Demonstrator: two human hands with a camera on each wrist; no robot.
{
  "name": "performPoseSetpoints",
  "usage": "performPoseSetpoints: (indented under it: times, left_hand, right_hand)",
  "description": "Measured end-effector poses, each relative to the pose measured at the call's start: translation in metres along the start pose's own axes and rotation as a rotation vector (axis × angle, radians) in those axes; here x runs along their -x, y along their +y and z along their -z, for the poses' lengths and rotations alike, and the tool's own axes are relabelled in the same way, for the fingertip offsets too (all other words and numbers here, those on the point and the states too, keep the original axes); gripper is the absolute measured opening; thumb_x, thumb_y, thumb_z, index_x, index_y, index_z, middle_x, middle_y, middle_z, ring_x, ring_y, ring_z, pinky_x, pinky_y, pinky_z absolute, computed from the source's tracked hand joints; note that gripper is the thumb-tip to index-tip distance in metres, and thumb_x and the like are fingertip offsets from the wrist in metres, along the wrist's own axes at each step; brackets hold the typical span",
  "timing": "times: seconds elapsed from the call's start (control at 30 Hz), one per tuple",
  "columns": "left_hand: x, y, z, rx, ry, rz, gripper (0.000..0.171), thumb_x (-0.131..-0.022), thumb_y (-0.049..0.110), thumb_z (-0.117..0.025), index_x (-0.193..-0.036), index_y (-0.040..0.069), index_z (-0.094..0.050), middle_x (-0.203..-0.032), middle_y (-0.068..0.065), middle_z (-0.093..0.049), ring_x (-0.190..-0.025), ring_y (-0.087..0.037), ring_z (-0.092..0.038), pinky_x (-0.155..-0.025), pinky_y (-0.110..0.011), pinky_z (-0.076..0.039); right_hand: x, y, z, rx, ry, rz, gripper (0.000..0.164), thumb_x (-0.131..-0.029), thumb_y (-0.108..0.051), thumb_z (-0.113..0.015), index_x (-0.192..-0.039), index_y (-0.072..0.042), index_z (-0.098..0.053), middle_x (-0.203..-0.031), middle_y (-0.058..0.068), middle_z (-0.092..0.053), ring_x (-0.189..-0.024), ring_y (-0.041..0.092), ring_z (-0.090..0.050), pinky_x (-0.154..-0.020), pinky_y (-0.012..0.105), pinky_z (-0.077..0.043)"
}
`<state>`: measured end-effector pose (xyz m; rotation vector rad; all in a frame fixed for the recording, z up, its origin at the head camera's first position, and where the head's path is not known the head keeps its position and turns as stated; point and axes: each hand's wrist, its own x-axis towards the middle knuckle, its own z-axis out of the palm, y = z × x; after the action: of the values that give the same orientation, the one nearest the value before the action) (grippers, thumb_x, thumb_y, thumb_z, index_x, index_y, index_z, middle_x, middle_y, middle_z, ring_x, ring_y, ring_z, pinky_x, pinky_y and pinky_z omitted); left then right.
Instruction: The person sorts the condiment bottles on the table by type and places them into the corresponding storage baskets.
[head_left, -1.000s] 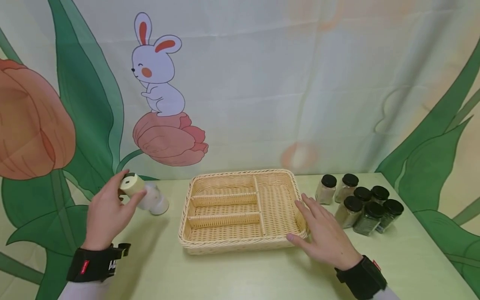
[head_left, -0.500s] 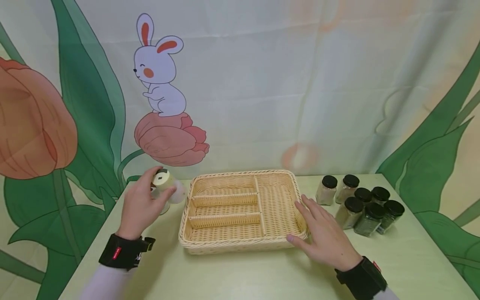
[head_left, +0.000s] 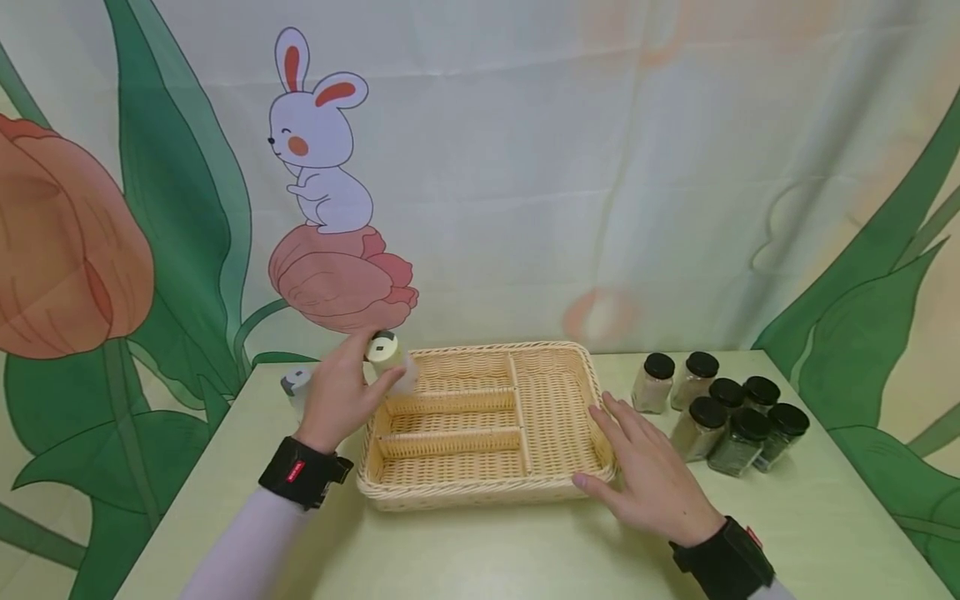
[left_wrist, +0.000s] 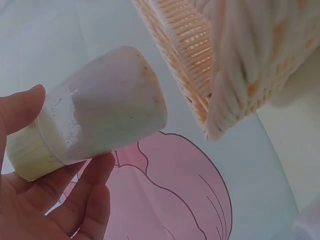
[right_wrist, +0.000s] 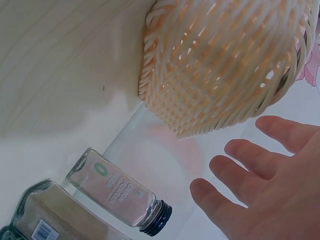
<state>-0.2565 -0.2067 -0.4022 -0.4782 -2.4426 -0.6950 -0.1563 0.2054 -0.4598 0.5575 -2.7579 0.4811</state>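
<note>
The left hand (head_left: 337,404), thumb on one side and fingers on the other, grips a squat, translucent whitish bottle (left_wrist: 107,102) by its pale yellow round cap (head_left: 386,353). In the head view the bottle appears at the back left corner of a rectangular, cream-coloured woven basket (head_left: 480,493); in the left wrist view it is tilted, just beside the rim and apart from it. The right hand (head_left: 654,479), fingers spread and holding nothing, is at the basket's right edge, toward the front right corner; whether its fingertips touch the rim, I cannot tell. Each wrist wears a black strap (head_left: 300,473). Two dividers part the basket's left side into three narrow compartments, and a third sets off one wide compartment along its right edge. The basket sits on a pale yellow-green table (head_left: 450,554), near the back edge. Toward the table's back left corner, partly hidden by the left hand, is a whitish container with a grey top (head_left: 296,383). Near the back right corner, seven clear glass jars with black lids (head_left: 652,387) stand upright in a cluster. Behind the back edge hangs a fabric backdrop (head_left: 487,208) printed with a white rabbit and tulips.
</note>
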Motion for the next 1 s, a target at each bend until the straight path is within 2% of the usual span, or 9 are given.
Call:
performPoseSetpoints:
  times: [0.23,0.47,0.63,0.83,1.0]
  left_hand:
    - [-0.014,0.001,-0.010,0.010,-0.022,-0.023,0.061,-0.089,0.027,-0.084,-0.139,0.007,-0.057,-0.123,-0.012,-0.070,-0.110,-0.031,-0.071,-0.090,-0.051,-0.059]
    - [-0.023,0.000,-0.018,-0.016,-0.074,0.002,0.060,-0.089,0.032,-0.083,-0.139,0.010,-0.056,-0.121,-0.010,-0.070,-0.094,-0.026,-0.068,-0.079,-0.045,-0.058]
    - [-0.026,-0.002,-0.021,-0.028,-0.110,0.026,0.062,-0.090,0.034,-0.082,-0.141,0.011,-0.055,-0.121,-0.010,-0.070,-0.094,-0.026,-0.067,-0.079,-0.044,-0.058]
    - [-0.030,-0.009,-0.022,-0.031,-0.196,0.032,0.060,-0.090,0.030,-0.083,-0.138,0.011,-0.054,-0.122,-0.012,-0.069,-0.110,-0.031,-0.070,-0.091,-0.050,-0.060]
    - [-0.034,-0.015,-0.025,-0.033,-0.283,0.041,0.056,-0.089,0.030,-0.083,-0.134,0.013,-0.054,-0.120,-0.010,-0.068,-0.107,-0.029,-0.070,-0.090,-0.049,-0.060]
  right_hand:
    - [0.001,0.001,-0.001,0.003,0.008,0.005,0.092,-0.091,-0.059,-0.071,-0.160,-0.007,-0.039,-0.167,0.020,-0.033,-0.150,0.045,-0.037,-0.116,0.066,-0.034]
    - [0.002,0.002,-0.003,0.004,0.015,0.009,0.093,-0.091,-0.060,-0.071,-0.160,-0.007,-0.039,-0.167,0.020,-0.033,-0.150,0.045,-0.038,-0.116,0.065,-0.034]
    - [0.002,0.002,-0.003,0.006,0.016,0.007,0.093,-0.090,-0.059,-0.072,-0.160,-0.009,-0.039,-0.168,0.018,-0.033,-0.150,0.044,-0.037,-0.116,0.065,-0.035]
    - [0.001,0.002,-0.003,-0.002,-0.002,0.003,0.093,-0.092,-0.064,-0.068,-0.161,-0.009,-0.037,-0.168,0.018,-0.031,-0.152,0.042,-0.035,-0.117,0.064,-0.033]
    - [0.002,0.002,-0.002,0.001,-0.005,0.004,0.093,-0.092,-0.066,-0.065,-0.161,-0.010,-0.037,-0.169,0.017,-0.031,-0.152,0.042,-0.035,-0.117,0.064,-0.033]
